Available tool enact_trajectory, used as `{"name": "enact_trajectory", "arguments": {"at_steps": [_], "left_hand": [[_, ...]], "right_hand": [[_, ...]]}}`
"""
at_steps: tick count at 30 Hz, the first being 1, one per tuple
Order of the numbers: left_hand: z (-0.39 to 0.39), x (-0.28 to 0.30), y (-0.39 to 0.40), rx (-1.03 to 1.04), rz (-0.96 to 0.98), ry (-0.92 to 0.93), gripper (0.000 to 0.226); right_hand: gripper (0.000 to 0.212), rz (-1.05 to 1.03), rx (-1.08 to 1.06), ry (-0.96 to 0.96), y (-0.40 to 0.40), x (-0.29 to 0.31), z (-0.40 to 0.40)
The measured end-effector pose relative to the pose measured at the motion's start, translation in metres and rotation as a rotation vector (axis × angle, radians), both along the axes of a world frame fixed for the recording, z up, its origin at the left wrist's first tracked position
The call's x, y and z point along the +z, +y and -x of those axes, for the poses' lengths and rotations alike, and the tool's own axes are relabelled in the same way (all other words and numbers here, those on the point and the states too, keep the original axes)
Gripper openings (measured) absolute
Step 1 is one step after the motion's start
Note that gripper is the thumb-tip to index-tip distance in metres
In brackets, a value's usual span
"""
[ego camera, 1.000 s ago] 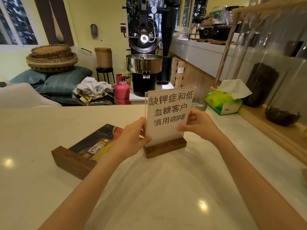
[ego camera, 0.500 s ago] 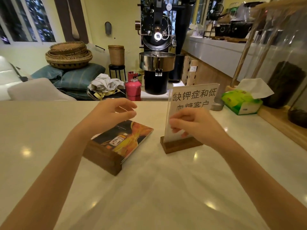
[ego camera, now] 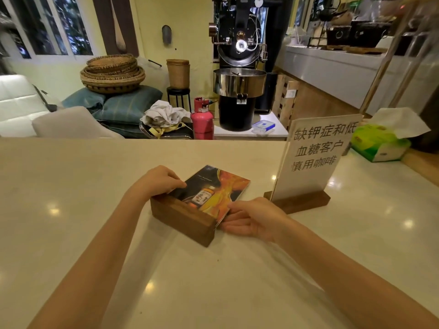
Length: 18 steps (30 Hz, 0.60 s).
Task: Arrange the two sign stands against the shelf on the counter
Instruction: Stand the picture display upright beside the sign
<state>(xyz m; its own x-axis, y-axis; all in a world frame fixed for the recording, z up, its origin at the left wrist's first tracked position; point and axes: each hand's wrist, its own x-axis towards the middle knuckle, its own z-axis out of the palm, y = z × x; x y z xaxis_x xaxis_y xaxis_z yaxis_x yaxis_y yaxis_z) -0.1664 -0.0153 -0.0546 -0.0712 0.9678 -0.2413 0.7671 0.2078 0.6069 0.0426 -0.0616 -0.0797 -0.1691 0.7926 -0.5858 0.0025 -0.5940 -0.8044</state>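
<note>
A sign stand with a dark bottle picture [ego camera: 213, 193] lies flat on the pale counter [ego camera: 71, 210], its wooden base toward me. My left hand [ego camera: 159, 181] holds its left edge near the base. My right hand [ego camera: 251, 217] grips its right edge beside the base. A white text sign stand [ego camera: 313, 157] stands upright on its wooden base to the right, with no hand on it. The wooden shelf [ego camera: 420, 162] runs along the counter's right side.
A green tissue box [ego camera: 380, 143] sits by the shelf at the far right. Beyond the counter's far edge stand a black coffee roaster [ego camera: 240, 79], a pink gas cylinder [ego camera: 202, 122], stacked woven baskets [ego camera: 112, 72] on cushions, and a white seat [ego camera: 19, 100].
My right hand let go of the upright text sign and moved left to the flat picture sign. My left hand came down onto its left edge. The view shifted left.
</note>
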Motion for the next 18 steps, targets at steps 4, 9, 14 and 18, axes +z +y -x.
{"name": "enact_trajectory", "arguments": {"at_steps": [4, 9, 14, 18], "left_hand": [[0.001, -0.001, 0.001, 0.005, 0.066, -0.059, 0.033], [0.0, 0.0, 0.0, -0.016, 0.075, -0.073, 0.033], [0.004, 0.003, -0.002, -0.052, 0.08, -0.083, 0.036], [0.003, 0.005, -0.003, -0.059, 0.042, -0.152, 0.045]], "right_hand": [[0.023, -0.036, -0.061, 0.089, 0.0, -0.004, 0.01], [0.021, -0.085, -0.083, 0.133, -0.006, -0.007, 0.02], [0.022, -0.16, -0.099, 0.084, -0.007, -0.01, 0.018], [0.018, -0.323, -0.076, -0.009, -0.006, -0.003, 0.012]]}}
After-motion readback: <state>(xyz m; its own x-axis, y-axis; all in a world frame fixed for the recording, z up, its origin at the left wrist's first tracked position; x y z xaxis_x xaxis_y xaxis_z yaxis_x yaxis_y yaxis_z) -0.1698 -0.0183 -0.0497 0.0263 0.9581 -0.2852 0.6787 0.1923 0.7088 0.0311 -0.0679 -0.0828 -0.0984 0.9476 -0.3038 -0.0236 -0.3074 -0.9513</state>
